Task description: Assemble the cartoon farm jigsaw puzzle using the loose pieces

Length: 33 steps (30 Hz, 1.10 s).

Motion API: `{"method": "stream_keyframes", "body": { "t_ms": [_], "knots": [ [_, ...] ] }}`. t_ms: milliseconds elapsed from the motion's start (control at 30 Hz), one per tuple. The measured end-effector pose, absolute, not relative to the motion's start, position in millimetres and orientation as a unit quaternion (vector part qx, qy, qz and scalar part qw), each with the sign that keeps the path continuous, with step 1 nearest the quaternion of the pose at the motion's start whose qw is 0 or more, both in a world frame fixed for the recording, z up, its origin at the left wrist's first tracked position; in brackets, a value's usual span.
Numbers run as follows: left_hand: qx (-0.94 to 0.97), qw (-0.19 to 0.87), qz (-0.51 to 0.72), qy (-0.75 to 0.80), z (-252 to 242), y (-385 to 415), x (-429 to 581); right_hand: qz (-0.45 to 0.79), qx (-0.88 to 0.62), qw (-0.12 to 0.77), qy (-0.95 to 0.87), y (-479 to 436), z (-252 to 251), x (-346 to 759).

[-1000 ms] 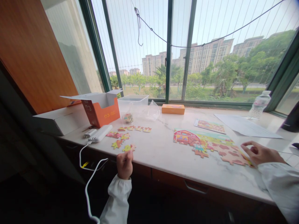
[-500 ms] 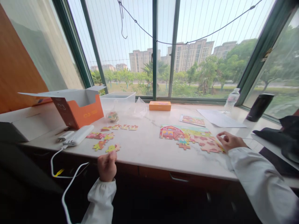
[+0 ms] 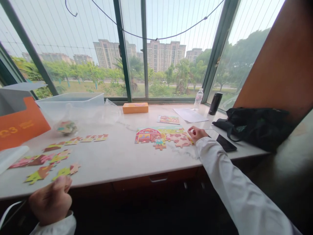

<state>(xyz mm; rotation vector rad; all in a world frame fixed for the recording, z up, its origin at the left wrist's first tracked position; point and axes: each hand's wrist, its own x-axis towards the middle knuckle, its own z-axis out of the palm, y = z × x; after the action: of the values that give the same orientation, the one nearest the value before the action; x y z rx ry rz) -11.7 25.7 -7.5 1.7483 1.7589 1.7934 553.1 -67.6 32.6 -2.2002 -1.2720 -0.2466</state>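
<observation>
A partly joined farm puzzle (image 3: pixel 161 136) with a red barn lies on the marble ledge (image 3: pixel 122 156). My right hand (image 3: pixel 196 133) rests at its right edge, fingers curled and touching the pieces there. My left hand (image 3: pixel 51 201) is closed in a loose fist at the ledge's front edge, just below several loose puzzle pieces (image 3: pixel 52 159). What its fingers hold, if anything, is hidden.
An orange box (image 3: pixel 17 125) stands far left, a clear plastic tub (image 3: pixel 70 101) and bag (image 3: pixel 110 112) behind the loose pieces. A small orange box (image 3: pixel 135 107), picture card (image 3: pixel 168 119), paper (image 3: pixel 190 115), water bottle (image 3: pixel 198 99), dark flask (image 3: pixel 215 103), phone (image 3: pixel 226 143) and black bag (image 3: pixel 254 125) lie right.
The view has swung to the right, bringing the black bag and phone into sight. Both hands stay where they were: left at the ledge's edge, right on the puzzle.
</observation>
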Motion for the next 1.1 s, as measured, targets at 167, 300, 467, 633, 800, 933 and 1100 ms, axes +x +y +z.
{"method": "stream_keyframes", "body": {
  "t_ms": [167, 300, 467, 633, 800, 933, 1100],
  "knots": [
    [0.552, 0.073, 0.584, 0.590, 5.3, 15.5, -2.6, -0.091, -0.820, 0.296, -0.482, -68.6, 33.5, 552.7],
    [0.544, 0.071, 0.581, 0.602, 10.7, 12.7, 1.1, -0.097, -0.816, 0.304, -0.481, -69.5, 33.7, 550.9],
    [0.526, 0.075, 0.589, 0.609, 9.0, 15.6, 1.3, -0.101, -0.820, 0.311, -0.470, -69.0, 33.1, 549.0],
    [0.546, 0.085, 0.572, 0.606, 13.4, 10.9, 1.5, -0.102, -0.815, 0.317, -0.475, -69.7, 33.0, 548.9],
    [0.548, 0.076, 0.573, 0.605, 22.1, 6.3, 5.4, -0.094, -0.813, 0.301, -0.490, -69.4, 32.5, 553.3],
    [0.547, 0.074, 0.579, 0.600, 25.5, 5.4, 8.1, -0.114, -0.797, 0.323, -0.498, -66.8, 30.2, 558.5],
    [0.545, 0.071, 0.587, 0.595, 24.0, 5.4, 7.8, -0.084, -0.799, 0.298, -0.516, -65.2, 27.0, 559.5]
  ]
}}
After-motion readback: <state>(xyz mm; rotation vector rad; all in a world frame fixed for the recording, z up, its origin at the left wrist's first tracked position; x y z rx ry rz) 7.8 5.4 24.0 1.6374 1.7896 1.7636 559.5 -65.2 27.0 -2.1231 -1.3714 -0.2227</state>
